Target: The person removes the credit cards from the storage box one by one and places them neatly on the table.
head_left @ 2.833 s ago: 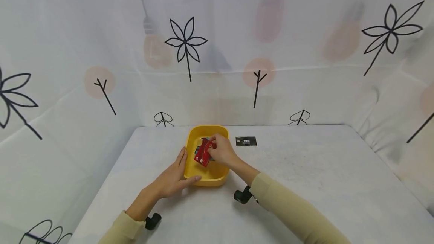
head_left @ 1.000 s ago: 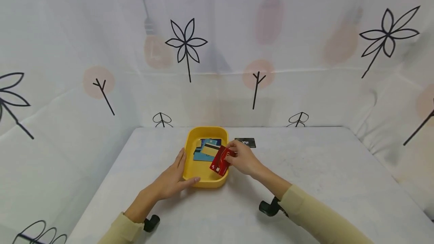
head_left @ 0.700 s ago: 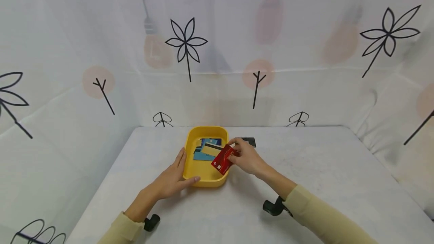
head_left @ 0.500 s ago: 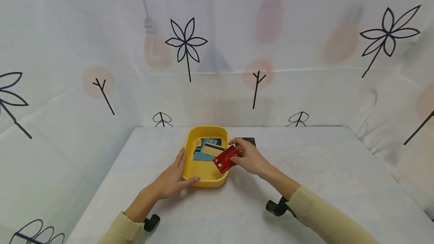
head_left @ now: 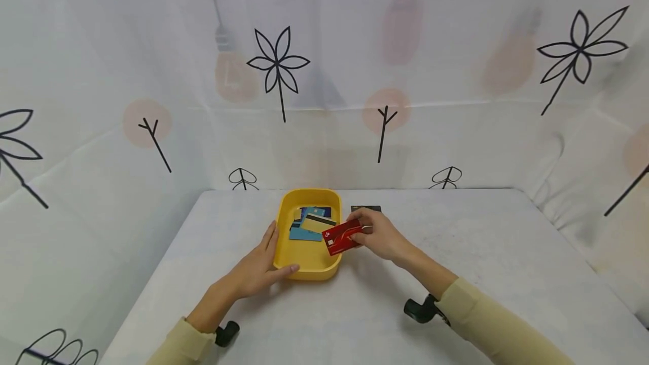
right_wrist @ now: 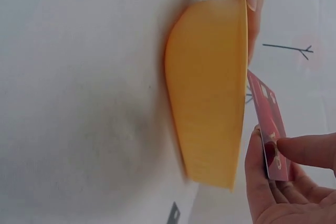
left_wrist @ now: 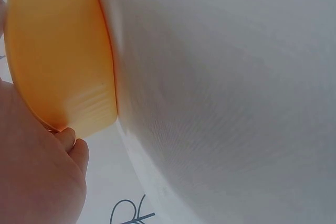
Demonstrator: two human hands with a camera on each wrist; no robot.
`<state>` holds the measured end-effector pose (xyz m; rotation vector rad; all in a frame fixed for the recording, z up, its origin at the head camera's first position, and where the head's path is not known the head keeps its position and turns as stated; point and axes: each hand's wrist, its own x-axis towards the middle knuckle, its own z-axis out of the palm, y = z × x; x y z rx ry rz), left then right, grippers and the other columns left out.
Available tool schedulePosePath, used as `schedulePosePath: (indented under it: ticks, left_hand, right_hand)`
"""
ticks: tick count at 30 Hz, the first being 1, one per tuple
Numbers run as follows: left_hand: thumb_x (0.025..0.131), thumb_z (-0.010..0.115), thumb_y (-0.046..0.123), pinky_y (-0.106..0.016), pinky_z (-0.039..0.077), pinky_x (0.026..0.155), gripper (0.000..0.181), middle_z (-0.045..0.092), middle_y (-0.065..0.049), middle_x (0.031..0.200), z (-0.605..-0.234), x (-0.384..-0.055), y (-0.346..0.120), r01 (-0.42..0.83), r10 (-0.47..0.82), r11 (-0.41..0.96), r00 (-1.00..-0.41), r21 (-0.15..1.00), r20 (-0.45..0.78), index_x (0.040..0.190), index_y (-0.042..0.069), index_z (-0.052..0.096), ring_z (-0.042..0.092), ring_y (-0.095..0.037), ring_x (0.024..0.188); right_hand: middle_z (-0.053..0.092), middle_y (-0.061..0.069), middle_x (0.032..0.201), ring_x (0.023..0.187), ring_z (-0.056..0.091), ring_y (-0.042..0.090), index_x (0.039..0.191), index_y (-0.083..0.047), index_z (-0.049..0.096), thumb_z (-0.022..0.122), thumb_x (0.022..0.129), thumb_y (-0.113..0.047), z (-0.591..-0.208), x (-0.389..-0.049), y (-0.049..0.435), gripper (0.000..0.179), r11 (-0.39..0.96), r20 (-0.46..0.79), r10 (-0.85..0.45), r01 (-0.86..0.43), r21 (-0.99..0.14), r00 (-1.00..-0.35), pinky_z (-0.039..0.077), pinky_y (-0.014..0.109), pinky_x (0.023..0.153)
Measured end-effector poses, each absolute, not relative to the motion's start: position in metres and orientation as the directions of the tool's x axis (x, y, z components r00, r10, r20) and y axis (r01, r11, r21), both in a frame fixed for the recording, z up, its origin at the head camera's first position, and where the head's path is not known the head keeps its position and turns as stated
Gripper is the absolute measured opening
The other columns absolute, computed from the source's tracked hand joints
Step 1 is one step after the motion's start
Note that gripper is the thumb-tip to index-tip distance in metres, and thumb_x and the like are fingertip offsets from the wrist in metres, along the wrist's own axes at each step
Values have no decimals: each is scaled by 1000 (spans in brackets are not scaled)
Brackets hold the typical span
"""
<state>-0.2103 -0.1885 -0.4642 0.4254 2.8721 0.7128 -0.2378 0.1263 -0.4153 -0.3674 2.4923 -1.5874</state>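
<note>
Cards (head_left: 315,224) inside tray (head_left: 299,255) (head view only); right hand (head_left: 382,238) pinches red card (head_left: 338,236)

red card (head_left: 342,237) with pale markings, tilted, over the right rim of an upright yellow tray (head_left: 303,253)

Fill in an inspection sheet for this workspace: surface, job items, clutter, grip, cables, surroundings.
Surface: white table, faint greyish mottling.
Job items: yellow tray holding overlapping cards; red card over its right rim; black card on the table beyond the right hand, partly hidden.
Clutter: nothing seen.
Grip: left hand rests against the tray's left side; right hand pinches the red card.
Cables: nothing seen.
Surroundings: printed white backdrop behind and on both sides.
</note>
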Motion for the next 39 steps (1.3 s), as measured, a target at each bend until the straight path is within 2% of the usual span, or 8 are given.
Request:
schedulePosePath:
  ticks: [8,16,28,39]
  left_hand:
    - [91,57,72,-52,28,122,114,-8,-4,172,-462,-209,-188,243,313,846,-947,474,-73,164,10,-5,22,-32,155]
    - [91,56,74,-52,29,121,115,-9,-3,172,-464,-208,-188,235,308,848,-948,476,-80,164,11,-6,22,-32,155]
    - [91,57,72,-52,30,121,114,-9,-4,172,-462,-209,-188,243,313,848,-947,471,-74,164,11,-7,25,-33,154]
    - [90,57,74,-52,31,120,115,-9,-3,172,-462,-208,-187,237,306,848,-949,474,-74,164,11,-6,24,-32,154]
  right_hand:
    - [64,19,128,112,67,35,129,-3,60,66,95,1,-410,-240,141,35,438,-15,-268,-108,-892,-963,61,44,87]
    - [64,23,128,112,67,37,131,-1,58,65,96,0,-409,-244,159,35,471,0,-256,-125,-873,-967,62,43,86]
    - [59,31,132,116,64,44,132,3,54,61,98,0,-412,-257,187,35,481,12,-237,-128,-867,-971,59,52,90]
    - [58,32,133,120,61,47,133,3,54,62,99,-3,-419,-266,210,35,537,4,-196,-111,-836,-981,60,47,91]
